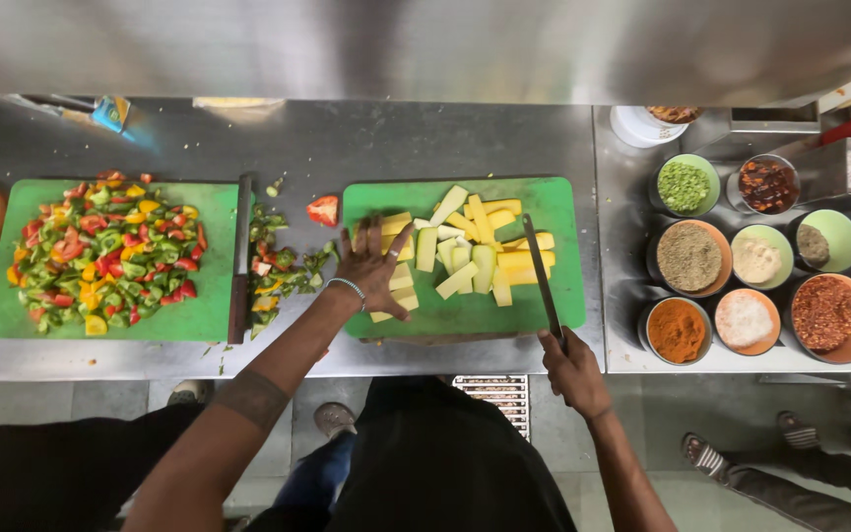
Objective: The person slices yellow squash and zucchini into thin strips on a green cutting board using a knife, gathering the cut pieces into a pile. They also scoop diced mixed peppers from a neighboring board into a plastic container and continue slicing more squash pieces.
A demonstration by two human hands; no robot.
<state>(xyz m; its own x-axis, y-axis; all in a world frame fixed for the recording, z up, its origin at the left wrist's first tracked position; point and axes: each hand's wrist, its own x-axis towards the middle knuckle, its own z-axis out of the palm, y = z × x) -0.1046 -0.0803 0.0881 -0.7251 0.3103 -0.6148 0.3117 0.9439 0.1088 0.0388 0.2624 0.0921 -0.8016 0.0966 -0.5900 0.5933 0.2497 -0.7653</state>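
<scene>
Head view: the left hand (371,266) lies open, fingers spread, on yellow vegetable strips (475,251) at the left of a green cutting board (563,296) on the steel counter (396,138). The right hand (573,369) grips a knife (542,276) over the board's right side. Spice bowls (751,261) sit far right.

on the steel counter (307,138) in front of you lie two cutting boards side by side. the right board (563,296) carries the cut strips (475,251); your left hand (371,266) lies spread on its left part, on some strips, and your right hand (573,369) at its near right corner holds a knife (542,276) laid across its right side. the left board (199,315) bears chopped peppers (105,251), with a second knife (240,261) along its right edge and scraps (283,271) between the boards. right of the boards stand bowls of spices (770,261).
</scene>
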